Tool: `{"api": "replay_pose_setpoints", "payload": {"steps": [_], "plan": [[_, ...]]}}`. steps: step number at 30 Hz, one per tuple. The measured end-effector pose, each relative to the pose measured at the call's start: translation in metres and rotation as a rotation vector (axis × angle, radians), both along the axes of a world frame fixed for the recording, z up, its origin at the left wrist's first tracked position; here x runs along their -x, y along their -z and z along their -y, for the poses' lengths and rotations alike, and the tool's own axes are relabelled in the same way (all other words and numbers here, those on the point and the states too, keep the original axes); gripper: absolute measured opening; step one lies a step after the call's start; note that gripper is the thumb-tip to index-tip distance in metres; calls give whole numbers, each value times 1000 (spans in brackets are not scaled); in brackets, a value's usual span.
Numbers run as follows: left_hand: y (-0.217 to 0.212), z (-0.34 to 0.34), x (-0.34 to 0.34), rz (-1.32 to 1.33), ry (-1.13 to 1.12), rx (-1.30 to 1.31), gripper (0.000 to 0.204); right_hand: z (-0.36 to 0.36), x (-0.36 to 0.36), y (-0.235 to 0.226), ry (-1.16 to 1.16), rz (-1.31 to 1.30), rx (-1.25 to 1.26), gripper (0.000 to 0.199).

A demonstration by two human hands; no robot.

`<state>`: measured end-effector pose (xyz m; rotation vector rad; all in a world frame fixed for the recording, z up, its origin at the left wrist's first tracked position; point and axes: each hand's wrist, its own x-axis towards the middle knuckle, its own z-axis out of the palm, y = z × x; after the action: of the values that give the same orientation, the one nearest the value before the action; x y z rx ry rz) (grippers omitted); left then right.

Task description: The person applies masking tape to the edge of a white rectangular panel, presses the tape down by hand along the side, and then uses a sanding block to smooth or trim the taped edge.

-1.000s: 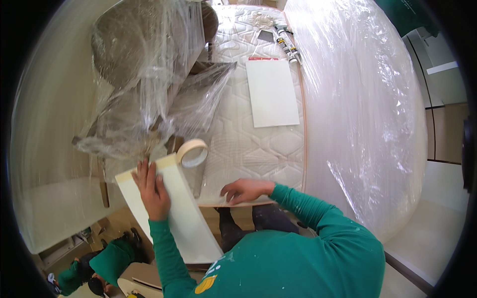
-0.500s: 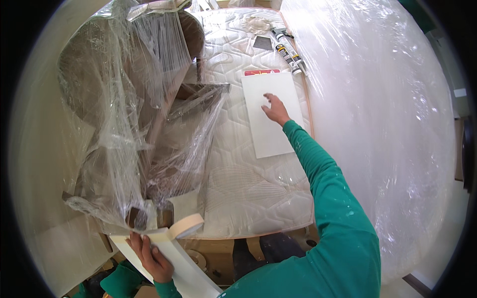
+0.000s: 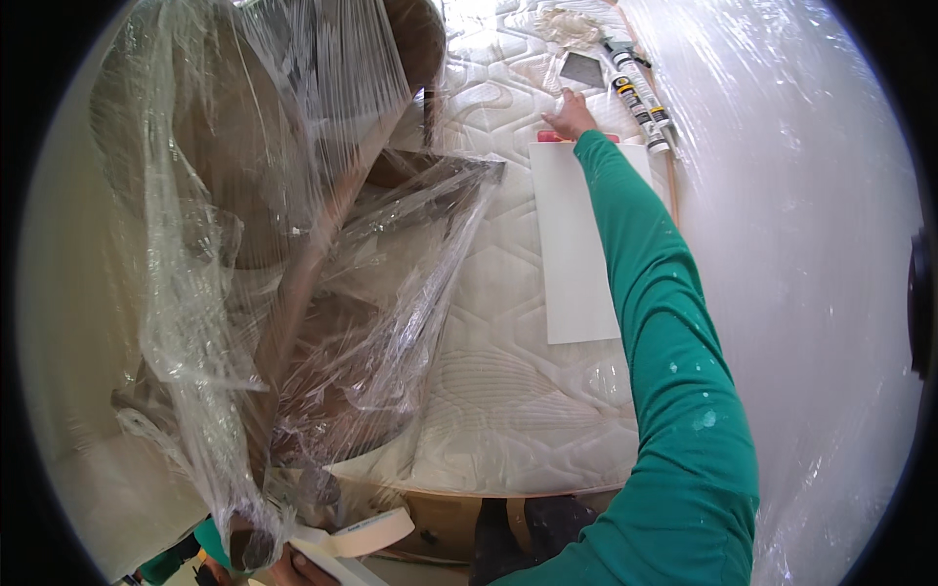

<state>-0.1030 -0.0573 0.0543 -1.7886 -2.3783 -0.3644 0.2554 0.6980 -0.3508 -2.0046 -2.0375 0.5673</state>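
Note:
My right hand (image 3: 572, 116) reaches forward with thumb and fingers apart, over the far end of a flat white panel (image 3: 576, 254). Part of a red object (image 3: 549, 137) shows beneath that hand at the panel's far edge. Just beyond the fingertips lies a dark grey square sheet (image 3: 583, 70), perhaps sandpaper. At the lower edge my left hand (image 3: 291, 568) grips another white board (image 3: 342, 568), mostly out of view. A roll of cream masking tape (image 3: 373, 533) rests against or on that board; which of these I cannot tell.
A quilted mattress (image 3: 528, 420) lies under the panel. Two sealant tubes (image 3: 637, 103), one apparently in a caulking gun, lie at its far right, near a crumpled beige cloth (image 3: 570, 27). Plastic-wrapped brown furniture (image 3: 332, 322) stands left; clear plastic sheeting (image 3: 782, 244) covers the right.
My right hand has moved forward from above the white panel's middle to its far end. My left hand and its board have dropped toward the lower edge as the view shifted.

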Motion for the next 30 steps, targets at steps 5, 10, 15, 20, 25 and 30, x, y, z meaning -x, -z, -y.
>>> {"api": "replay_pose_setpoints", "payload": {"steps": [5, 10, 15, 20, 25, 30], "plan": [[-1, 14, -2, -4, 23, 70, 32, -5, 7, -25, -14, 196, 179, 103], [9, 61, 17, -82, -18, -9, 34, -26, 0, -22, 27, 192, 130, 130], [11, 74, 14, 67, -106, -6, 35, -49, -4, -19, 5, 221, 205, 156], [26, 108, 33, -202, -87, -52, 36, -53, -12, -8, 24, 210, 144, 145], [27, 105, 21, -119, -110, -19, 33, -22, 8, -23, -166, 302, 7, 120], [23, 80, 23, -65, -61, -10, 30, -32, -18, 3, -52, 62, -369, 69]]}}
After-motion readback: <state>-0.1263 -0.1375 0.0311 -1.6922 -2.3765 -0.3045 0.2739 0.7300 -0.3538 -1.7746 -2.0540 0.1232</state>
